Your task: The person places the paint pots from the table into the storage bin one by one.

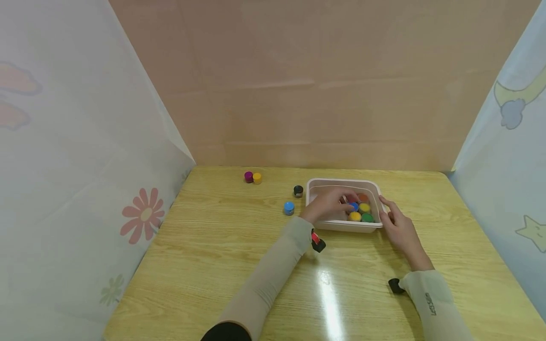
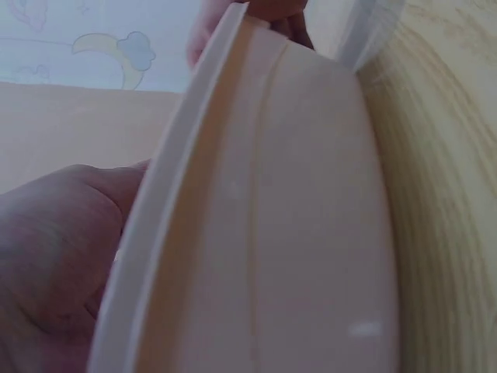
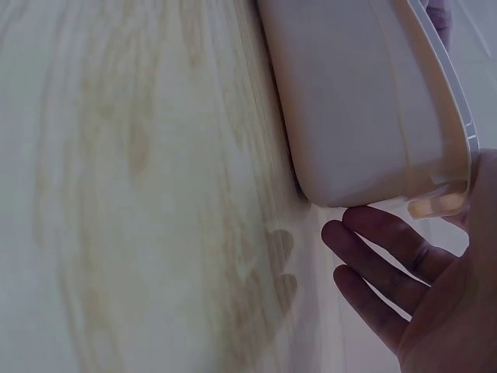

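A pale pink plastic tub (image 1: 347, 227) stands on the table, with several small paint pots inside at its right end. Their lids are blue (image 1: 353, 207), yellow (image 1: 364, 208), green (image 1: 367, 218) and orange-red (image 1: 362, 198). My left hand (image 1: 330, 203) reaches over the near wall into the tub, fingers bent down by the blue lid; I cannot tell whether they hold a pot. In the left wrist view the tub wall hides its fingertips. My right hand (image 1: 398, 229) grips the tub's right end at the rim, its other fingers (image 3: 380, 311) spread below, outside the wall.
Left of the tub stand a black-lidded pot (image 1: 298, 191) and a light blue pot (image 1: 289, 208). Farther left, a purple pot (image 1: 249, 177) and a yellow-orange pot (image 1: 257, 178) stand side by side. A brown panel (image 1: 320, 113) rises behind the wood-grain table (image 1: 204, 265), with patterned sheets on both sides.
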Tool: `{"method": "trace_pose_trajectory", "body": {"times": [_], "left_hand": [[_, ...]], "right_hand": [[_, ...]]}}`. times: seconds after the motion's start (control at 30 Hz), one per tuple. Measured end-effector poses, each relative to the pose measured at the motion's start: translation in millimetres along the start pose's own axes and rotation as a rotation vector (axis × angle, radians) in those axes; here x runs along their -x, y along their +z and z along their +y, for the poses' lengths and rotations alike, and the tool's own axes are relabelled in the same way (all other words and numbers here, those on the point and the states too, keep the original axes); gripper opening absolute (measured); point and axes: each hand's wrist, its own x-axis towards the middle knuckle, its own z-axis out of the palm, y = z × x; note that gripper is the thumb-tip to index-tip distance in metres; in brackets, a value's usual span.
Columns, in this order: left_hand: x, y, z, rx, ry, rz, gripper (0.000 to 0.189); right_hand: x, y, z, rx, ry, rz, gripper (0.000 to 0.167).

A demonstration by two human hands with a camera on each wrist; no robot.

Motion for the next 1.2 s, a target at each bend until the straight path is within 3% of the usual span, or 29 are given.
{"method": "trace_pose_trajectory", "body": {"times": [0.17,0.33,0.53,0.7,0.9,1.03,1.2], "left_hand": [[7.0,-17.8,-1.2,-0.038,-0.020,0.075,0.027],[17.9,-37.9,-9.6,-0.071,-0.089,0.224,0.026],[34.7,-56.8,-35.1,0.029,-0.142,0.450,0.032],[49.0,-66.1,-59.8,0.086,-0.192,0.526,0.040],[58.8,-65.7,-86.9,0.181,-0.303,0.480,0.048],[63.1,-61.8,-99.8,0.230,-0.374,0.388,0.051],[64.2,-57.8,-110.1,0.220,-0.401,0.278,0.052]], "right_hand": [[0.8,0,0,-0.002,-0.005,0.008,0.054],[-0.8,0,0,-0.002,-0.025,0.018,0.053],[-1.0,0,-1,-0.002,-0.011,0.012,0.053],[0.4,0,0,-0.003,0.009,0.001,0.055],[-0.2,-2,-1,0.006,0.002,0.008,0.054],[-1.0,-2,-1,0.003,-0.001,0.005,0.054],[-0.1,-1,-2,-0.007,0.001,-0.001,0.054]]}}
